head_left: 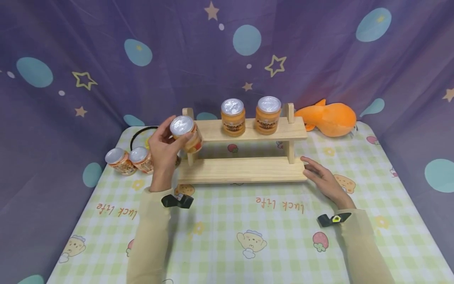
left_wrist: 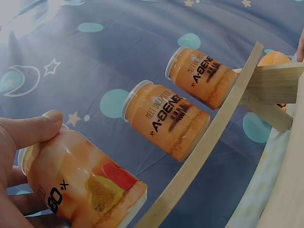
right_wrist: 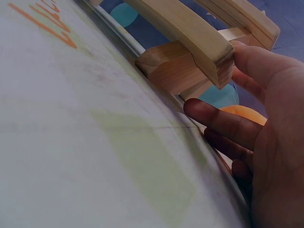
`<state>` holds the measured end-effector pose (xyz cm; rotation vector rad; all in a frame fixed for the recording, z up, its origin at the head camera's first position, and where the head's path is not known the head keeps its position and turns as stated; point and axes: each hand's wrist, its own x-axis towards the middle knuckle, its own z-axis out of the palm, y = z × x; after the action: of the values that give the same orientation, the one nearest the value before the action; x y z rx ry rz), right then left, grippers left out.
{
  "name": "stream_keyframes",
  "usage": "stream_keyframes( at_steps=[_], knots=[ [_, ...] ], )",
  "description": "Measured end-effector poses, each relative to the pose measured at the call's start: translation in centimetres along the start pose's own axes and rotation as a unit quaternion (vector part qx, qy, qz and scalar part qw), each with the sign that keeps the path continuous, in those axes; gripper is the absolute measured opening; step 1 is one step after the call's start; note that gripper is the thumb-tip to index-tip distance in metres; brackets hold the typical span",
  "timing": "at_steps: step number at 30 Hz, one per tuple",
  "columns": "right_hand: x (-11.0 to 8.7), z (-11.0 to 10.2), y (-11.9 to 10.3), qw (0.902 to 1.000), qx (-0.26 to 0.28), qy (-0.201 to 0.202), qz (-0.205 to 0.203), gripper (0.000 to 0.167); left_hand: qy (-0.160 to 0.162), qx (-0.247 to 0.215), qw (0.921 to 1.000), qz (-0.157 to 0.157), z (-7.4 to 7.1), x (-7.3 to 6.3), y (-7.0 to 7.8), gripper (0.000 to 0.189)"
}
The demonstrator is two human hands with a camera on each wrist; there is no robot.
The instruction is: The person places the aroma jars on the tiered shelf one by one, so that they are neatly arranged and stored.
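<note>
Star-patterned purple curtains (head_left: 195, 59) hang behind and on both sides of a green-checked tablecloth (head_left: 220, 217).

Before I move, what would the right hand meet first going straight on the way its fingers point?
The right hand would likely meet the pale wooden two-tier shelf's lower board, at its right end; a fingertip may be touching it, though depth is unclear.

At least five cans (head_left: 194, 142) show, with one wooden stand (head_left: 241, 170) of two shelves (head_left: 211, 131), one orange plush toy (head_left: 335, 118), one black loop (head_left: 136, 134), two sleeves (head_left: 149, 232), two black wrist devices (head_left: 177, 201) and one patterned bench (head_left: 220, 221).
</note>
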<state>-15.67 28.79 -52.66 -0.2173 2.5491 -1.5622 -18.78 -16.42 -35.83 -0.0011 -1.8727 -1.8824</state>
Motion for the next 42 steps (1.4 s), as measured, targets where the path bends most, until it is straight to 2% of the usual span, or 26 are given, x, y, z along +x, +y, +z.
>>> stream_keyframes(
  at_steps=[7,12,22,31,42],
  knots=[
    [0.0,0.0,0.1,1.0,0.0,-0.004,0.001,0.054,0.001,-0.005,0.9999,0.009,1.1,0.9,-0.1,0.057],
    [0.1,-0.1,0.0,1.0,-0.005,0.001,-0.001,0.053,-0.011,0.005,0.9999,0.003,2.0,1.5,-0.2,0.06],
    [0.1,-0.1,0.0,1.0,-0.005,-0.003,-0.001,0.053,-0.006,-0.006,1.0,0.001,3.2,2.4,-0.5,0.059],
    [0.0,-0.1,-0.1,1.0,0.002,-0.005,-0.003,0.054,-0.007,0.019,0.9997,-0.012,3.9,3.0,-1.1,0.059],
    [-0.1,-0.1,-0.1,1.0,-0.001,-0.004,0.001,0.054,-0.006,0.027,0.9994,-0.021,4.7,3.7,-1.2,0.061]
  ],
)
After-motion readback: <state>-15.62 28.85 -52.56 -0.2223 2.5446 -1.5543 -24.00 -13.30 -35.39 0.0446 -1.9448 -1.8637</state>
